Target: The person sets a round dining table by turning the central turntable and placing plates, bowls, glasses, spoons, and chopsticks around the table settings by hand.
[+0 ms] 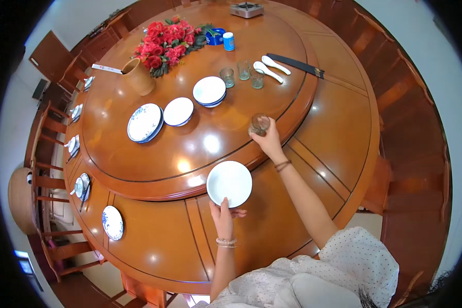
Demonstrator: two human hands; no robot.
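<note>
My left hand [223,218] holds a white bowl [230,182] over the front part of the table, its thumb on the near rim and its fingers underneath. At the right edge of the turntable, my right hand [268,139] has its fingers closed round a small clear glass [260,122]. Whether that glass touches the surface I cannot tell. Beyond it stand several glasses, one of them a clear glass [257,79], beside two white spoons [268,72]. Stacked white bowls [209,90], a white bowl [178,111] and patterned plates [144,123] sit farther left.
Red flowers [161,43], a wooden chopstick holder [137,77], a blue-white bottle [229,42] and a portable stove [247,10] occupy the raised turntable. Black chopstick sleeves [295,65] lie on its right. Place settings line the left, including a patterned plate [113,223]. Chairs surround the table.
</note>
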